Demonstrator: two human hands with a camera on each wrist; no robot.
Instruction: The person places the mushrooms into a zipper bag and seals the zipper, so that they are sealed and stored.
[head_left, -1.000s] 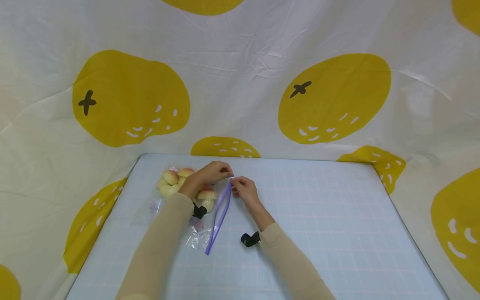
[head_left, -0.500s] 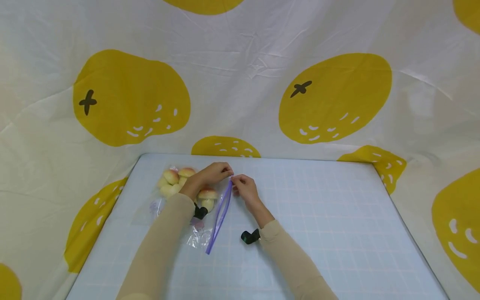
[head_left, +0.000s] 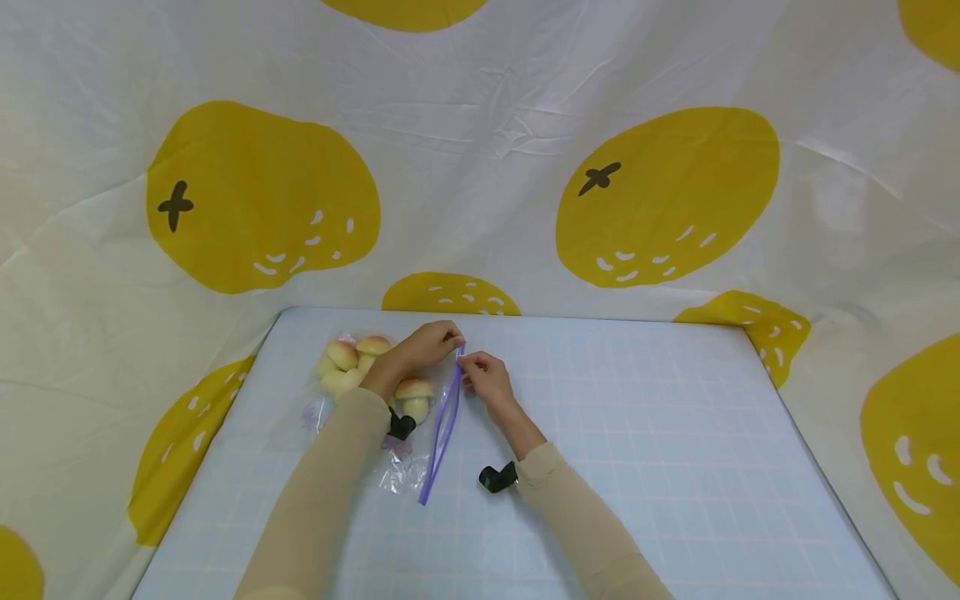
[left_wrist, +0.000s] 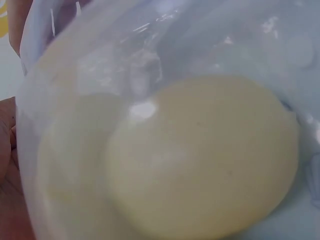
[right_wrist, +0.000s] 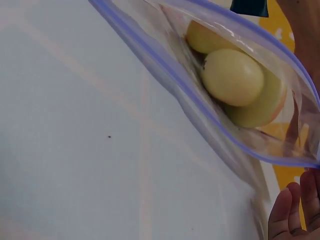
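A clear zip bag [head_left: 425,492] with a purple zipper lies on the table, left of centre. Inside are several cream, red-tinged mushroom-shaped pieces [head_left: 413,398]. My left hand [head_left: 429,343] reaches across the bag and pinches the far end of the zipper. Just nearer, my right hand [head_left: 489,382] pinches the zipper between thumb and fingers. Between my right hand and its near end, the zipper gapes; the right wrist view shows pale pieces [right_wrist: 234,77] through the mouth. In the left wrist view, a pale rounded piece [left_wrist: 205,155] fills much of the picture behind plastic.
The table [head_left: 660,467] has a pale blue checked cover and extends to the right of the bag. A white cloth with yellow fruit prints [head_left: 667,200] hangs behind and beside it. Black wrist cameras [head_left: 498,477] sit below both wrists.
My right hand has shifted slightly left and toward me along the zipper, so a short purple stretch shows between the hands. The zipper's near end has swung a little right and its gap looks narrower.
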